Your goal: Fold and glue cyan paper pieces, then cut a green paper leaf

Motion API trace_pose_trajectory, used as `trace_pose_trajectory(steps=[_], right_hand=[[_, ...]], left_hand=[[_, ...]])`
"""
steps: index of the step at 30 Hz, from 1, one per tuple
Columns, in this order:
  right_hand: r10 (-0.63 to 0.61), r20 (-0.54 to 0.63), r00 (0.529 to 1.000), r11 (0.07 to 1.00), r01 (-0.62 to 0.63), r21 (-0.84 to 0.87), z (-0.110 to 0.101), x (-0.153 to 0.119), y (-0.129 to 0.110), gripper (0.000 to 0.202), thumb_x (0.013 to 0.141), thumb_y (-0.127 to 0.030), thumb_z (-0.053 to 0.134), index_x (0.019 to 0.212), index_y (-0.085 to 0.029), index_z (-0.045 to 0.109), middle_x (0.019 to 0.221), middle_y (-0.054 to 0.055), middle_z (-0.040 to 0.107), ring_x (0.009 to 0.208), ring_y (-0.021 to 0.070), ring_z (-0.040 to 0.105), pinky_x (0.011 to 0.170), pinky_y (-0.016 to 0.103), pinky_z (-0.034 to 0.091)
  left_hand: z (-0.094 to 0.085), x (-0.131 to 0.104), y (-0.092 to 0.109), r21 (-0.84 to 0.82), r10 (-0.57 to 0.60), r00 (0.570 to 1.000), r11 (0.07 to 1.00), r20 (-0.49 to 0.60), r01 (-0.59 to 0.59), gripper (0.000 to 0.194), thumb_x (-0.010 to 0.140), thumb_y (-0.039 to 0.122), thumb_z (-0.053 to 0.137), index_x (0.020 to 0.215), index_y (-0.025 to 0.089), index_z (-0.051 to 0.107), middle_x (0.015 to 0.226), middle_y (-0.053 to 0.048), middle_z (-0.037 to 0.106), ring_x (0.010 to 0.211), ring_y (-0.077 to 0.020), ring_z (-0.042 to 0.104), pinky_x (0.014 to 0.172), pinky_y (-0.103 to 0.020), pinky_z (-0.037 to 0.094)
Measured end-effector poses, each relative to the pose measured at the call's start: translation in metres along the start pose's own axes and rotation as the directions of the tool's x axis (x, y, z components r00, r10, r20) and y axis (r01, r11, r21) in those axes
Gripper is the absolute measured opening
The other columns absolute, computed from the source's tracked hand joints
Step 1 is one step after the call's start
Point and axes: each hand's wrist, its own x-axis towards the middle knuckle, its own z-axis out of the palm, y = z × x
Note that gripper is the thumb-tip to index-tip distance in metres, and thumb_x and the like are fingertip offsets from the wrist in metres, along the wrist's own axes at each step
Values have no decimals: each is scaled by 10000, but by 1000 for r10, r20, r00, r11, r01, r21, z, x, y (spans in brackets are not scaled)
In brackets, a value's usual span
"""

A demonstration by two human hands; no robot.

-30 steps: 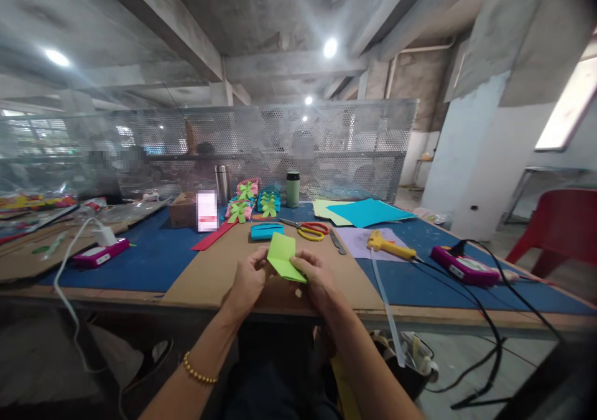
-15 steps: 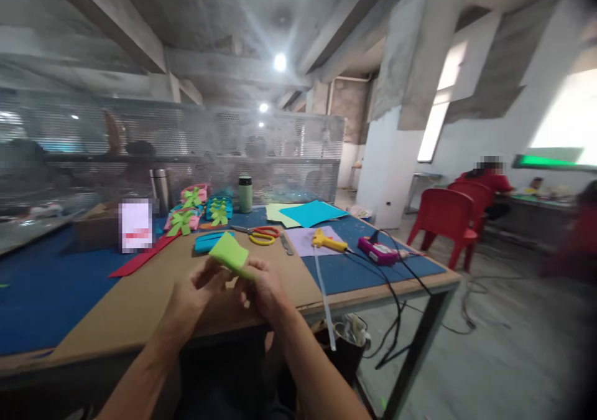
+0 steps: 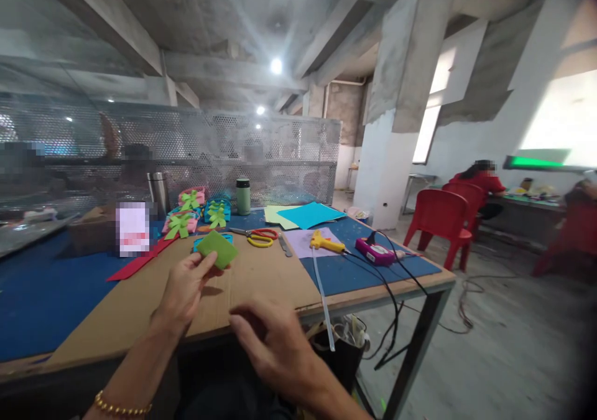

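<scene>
My left hand pinches a flat green square, felt or foam sheet, between thumb and fingers above the cardboard. Behind the square, partly hidden, lies a blue folded piece. My right hand is apart from it at the table's front edge, holding nothing, fingers curved and thumb apart. Scissors with red and yellow handles lie beyond, beside a small grey blade-like tool. A yellow glue gun rests on a lilac sheet, its clear glue stick hanging over the edge.
Cardboard covers part of the blue tabletop. Pink and blue pieces with green bows, a green bottle, a steel flask and blue sheets stand behind. A purple box with cables is at right. A person in red sits farther off.
My right hand has let go of the green piece and moved down toward the table edge. The piece, bent between both hands before, now lies flat in my left hand's pinch.
</scene>
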Motion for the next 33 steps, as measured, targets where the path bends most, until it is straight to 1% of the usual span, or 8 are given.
trace_pose_trajectory(steps=[2,4,7,9,11,17,24,33], right_hand=[[-42,-75,996,983,27,-184,-43,-9,-2,270,968,-364,513,849,-210,700,741,17,684,659,136,602,622,244,421],[-38,-219,975,897,-63,-438,-93,0,19,267,968,-353,496,903,-202,706,822,51,709,720,169,631,661,269,432],[150,-237,960,519,-281,-807,-150,36,80,242,951,-291,506,947,-194,727,979,104,707,826,225,651,691,305,419],[293,-145,945,296,-234,-926,-170,57,117,270,967,-263,481,943,-170,734,1000,136,687,873,250,654,702,318,416],[366,-111,924,204,-196,-959,-177,65,139,271,971,-227,481,937,-131,731,1028,169,674,929,274,653,734,335,422],[376,-137,917,272,-250,-929,-172,59,145,281,994,-203,488,974,-80,739,1046,176,683,990,268,657,822,334,416],[427,-68,902,177,-157,-972,-176,82,158,266,976,-143,484,981,-82,743,1095,223,675,1067,313,630,866,406,424],[421,-7,907,96,-53,-994,-182,101,161,264,977,-205,493,1015,-99,732,1121,227,668,1071,324,634,809,391,432]], left_hand=[[-3,2,-1,30,-24,1000,999,13,23,448,555,440,860,808,111,691,706,-66,720,615,-161,632,524,-251,542],[-4,0,-4,42,-46,999,998,29,45,418,573,424,846,781,104,675,660,-72,709,558,-155,615,479,-258,540],[-3,-1,-8,-6,-109,991,994,83,110,377,599,388,843,751,94,662,620,-76,700,492,-138,606,518,-288,576],[-2,-1,-11,-29,-132,988,990,76,135,353,612,362,846,730,92,652,617,-85,703,469,-133,610,537,-289,583],[-3,-2,-13,-35,-138,988,989,68,141,320,630,333,842,698,98,637,613,-92,704,486,-148,639,553,-286,587],[-10,-1,-18,-24,-166,984,985,69,168,223,663,255,822,699,96,670,656,-107,723,564,-186,695,541,-258,573],[-10,-2,-12,-158,-166,985,973,40,171,271,605,203,845,794,70,703,703,-62,709,552,-139,633,540,-282,590],[-19,4,-15,-217,-144,984,962,106,164,451,462,350,950,723,81,700,608,-28,652,515,-110,564,405,-201,487]])
